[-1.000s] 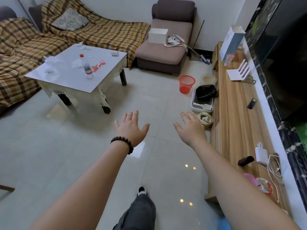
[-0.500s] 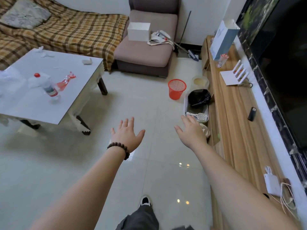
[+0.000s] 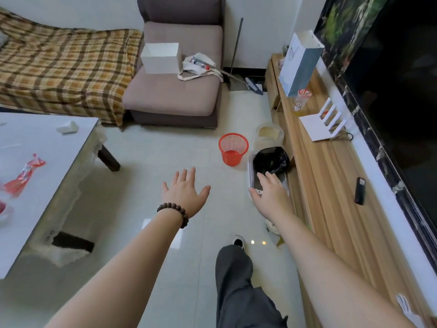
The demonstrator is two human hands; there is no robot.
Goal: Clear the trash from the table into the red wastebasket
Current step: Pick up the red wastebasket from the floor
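The red mesh wastebasket (image 3: 233, 148) stands upright on the tiled floor ahead, beside the wooden TV bench. The white table (image 3: 47, 166) is at my left; on it lie a red plastic wrapper (image 3: 23, 172) and a crumpled white tissue (image 3: 67, 127), with more trash cut off at the left edge. My left hand (image 3: 185, 194), with a bead bracelet at the wrist, is stretched forward, fingers spread, holding nothing, a little short of the basket. My right hand (image 3: 272, 194) is also open and bare, hovering over a white tray to the right of the basket.
A white tray with a black bag (image 3: 270, 159) and a lidded tub (image 3: 268, 133) sit right of the basket. The long wooden bench (image 3: 331, 185) runs along the right wall. A brown armchair (image 3: 175, 91) and a plaid sofa (image 3: 59, 69) are behind. My leg (image 3: 236, 280) steps forward.
I have walked forward, so the wastebasket is nearer and the table has slid to the left edge of view. Both hands stay open and held out in front.
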